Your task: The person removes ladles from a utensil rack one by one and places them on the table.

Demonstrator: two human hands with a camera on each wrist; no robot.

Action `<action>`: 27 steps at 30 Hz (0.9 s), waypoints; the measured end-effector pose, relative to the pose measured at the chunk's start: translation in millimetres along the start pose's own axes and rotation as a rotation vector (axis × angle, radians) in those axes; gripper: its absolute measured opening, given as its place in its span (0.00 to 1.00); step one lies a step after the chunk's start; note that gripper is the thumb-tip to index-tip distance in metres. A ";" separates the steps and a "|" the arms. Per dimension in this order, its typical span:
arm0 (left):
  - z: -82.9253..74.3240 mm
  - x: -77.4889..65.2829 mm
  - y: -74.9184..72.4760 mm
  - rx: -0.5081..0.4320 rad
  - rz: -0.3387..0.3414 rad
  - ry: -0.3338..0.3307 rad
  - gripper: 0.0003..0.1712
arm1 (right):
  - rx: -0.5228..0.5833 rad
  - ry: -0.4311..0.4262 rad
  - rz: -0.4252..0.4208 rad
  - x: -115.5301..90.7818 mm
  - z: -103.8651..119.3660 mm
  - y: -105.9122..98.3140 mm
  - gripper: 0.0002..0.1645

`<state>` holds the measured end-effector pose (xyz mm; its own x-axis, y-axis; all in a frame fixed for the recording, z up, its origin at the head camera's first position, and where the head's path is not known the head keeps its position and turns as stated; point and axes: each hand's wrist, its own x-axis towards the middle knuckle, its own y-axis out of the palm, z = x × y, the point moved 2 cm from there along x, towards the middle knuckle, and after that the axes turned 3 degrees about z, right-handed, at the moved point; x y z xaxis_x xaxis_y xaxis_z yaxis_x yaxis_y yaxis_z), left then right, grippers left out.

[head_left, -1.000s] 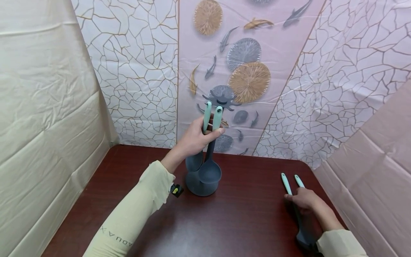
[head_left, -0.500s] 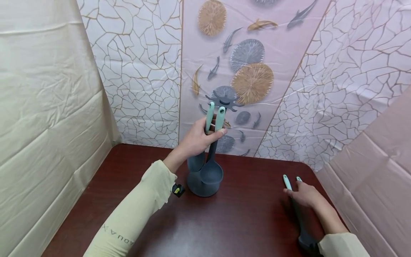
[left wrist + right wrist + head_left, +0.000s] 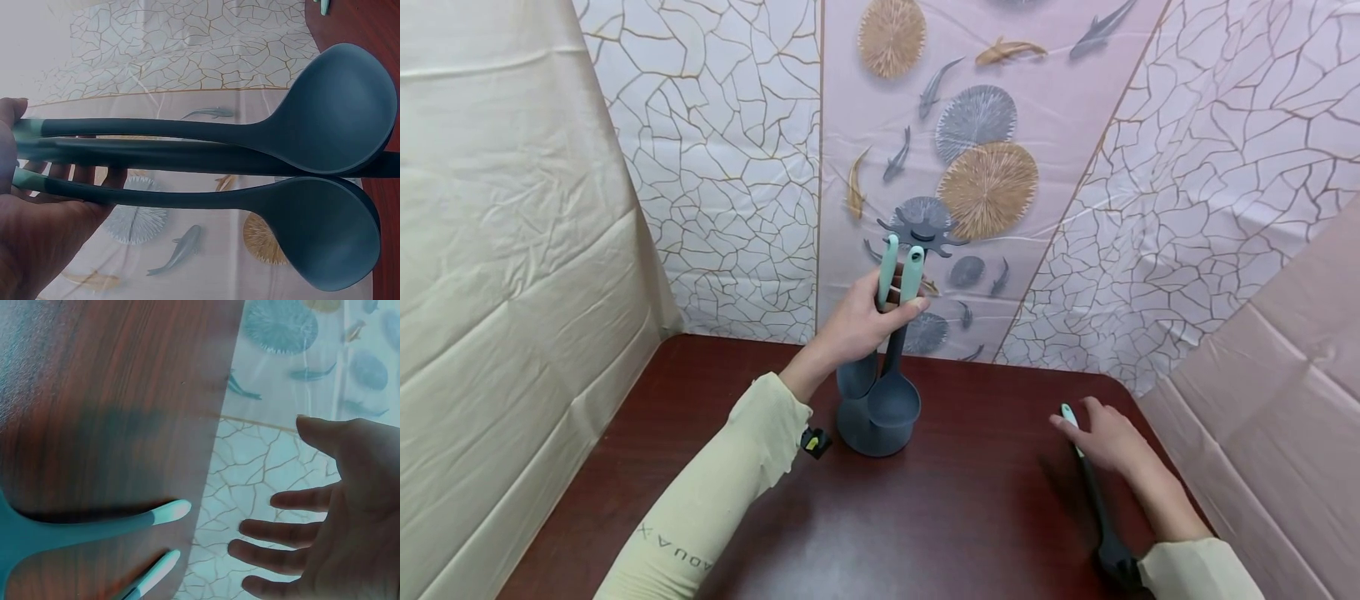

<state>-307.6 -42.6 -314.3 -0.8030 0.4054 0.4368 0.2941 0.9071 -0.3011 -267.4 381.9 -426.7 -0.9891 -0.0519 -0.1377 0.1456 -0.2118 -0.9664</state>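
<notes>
Left hand pinching two ladles by the handles at the stand, tabletop far side. Right hand spread, just above mint-tipped utensils at right.

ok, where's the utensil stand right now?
Head view: the utensil stand is upright near the picture's middle, toward the back edge of the table, two ladles alongside its post and the left hand just below its hooked top.
</notes>
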 end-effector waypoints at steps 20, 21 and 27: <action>0.0 -1.4 -0.7 -0.007 -0.002 -0.004 0.20 | 0.018 -0.210 -0.434 -9.3 42.1 -13.7 0.57; 0.1 -1.4 -0.8 -0.005 -0.002 -0.003 0.20 | 0.029 -0.223 -0.453 -9.8 44.1 -14.3 0.58; 0.9 -0.7 -0.2 0.003 -0.003 0.009 0.16 | 0.075 -0.274 -0.516 -12.8 57.5 -17.6 0.60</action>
<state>-307.6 -43.2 -315.3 -0.7991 0.4041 0.4451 0.2903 0.9077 -0.3029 -256.0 330.2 -395.5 -0.8923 -0.1717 0.4175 -0.3426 -0.3444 -0.8741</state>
